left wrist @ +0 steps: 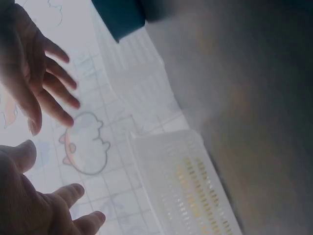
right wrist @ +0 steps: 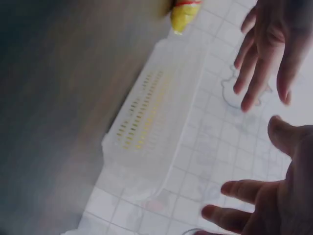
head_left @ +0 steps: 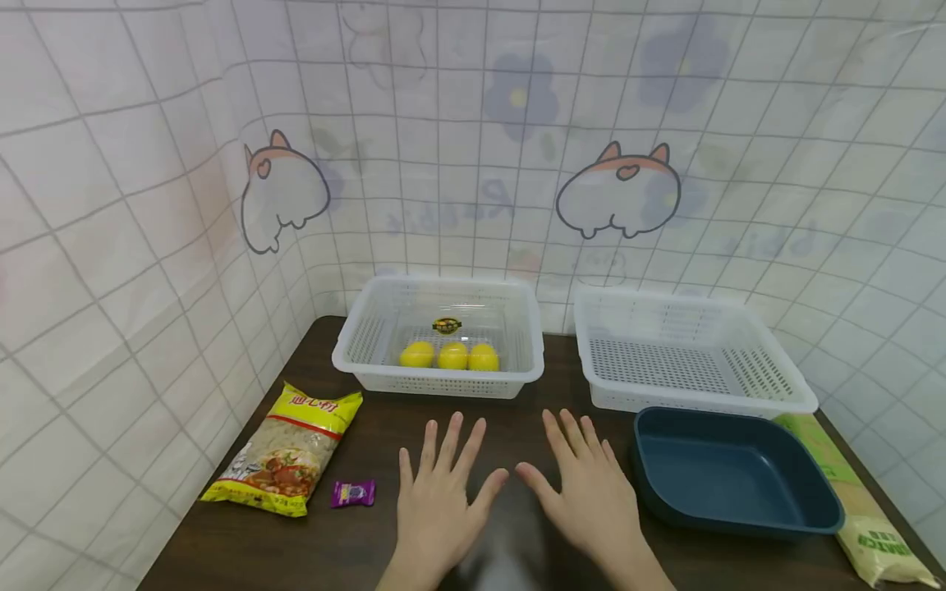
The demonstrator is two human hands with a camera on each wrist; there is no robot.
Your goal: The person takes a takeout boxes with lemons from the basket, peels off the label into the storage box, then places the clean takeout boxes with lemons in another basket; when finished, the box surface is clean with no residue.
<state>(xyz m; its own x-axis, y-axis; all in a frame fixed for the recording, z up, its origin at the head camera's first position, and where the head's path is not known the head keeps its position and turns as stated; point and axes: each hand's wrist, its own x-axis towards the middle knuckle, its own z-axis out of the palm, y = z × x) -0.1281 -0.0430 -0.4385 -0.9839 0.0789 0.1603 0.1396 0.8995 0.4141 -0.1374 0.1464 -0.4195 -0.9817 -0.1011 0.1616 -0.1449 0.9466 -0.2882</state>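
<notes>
Two hands, left and right, bare, raised palms down over a dark table; fingers straight and spread, pointing away from the person, thumbs turned towards each other but apart. Grip: released on both sides, neither hand grasping anything.

One purple packet, small, just beside the left hand on its outer side; long axis left to right; pale printing, too small to read.

One dark blue bin, just beside the right hand on its outer side; rounded rectangle, opening upward, long axis left to right, right end slightly nearer the person.

One left basket, white, perforated, beyond the hands; long axis left to right. Contents: a clear container with a dark oval label, lettering illegible, and three yellow fruits in a row.

One right basket, same kind, behind the bin; long axis left to right.

One yellow bag, far left; long axis slanting from far right to near left; red Chinese characters at the far end, a food picture at the near end.

One green-and-cream bag, partly behind the bin, slanting towards the near right corner; green lettering, roughly "NATCH".
</notes>
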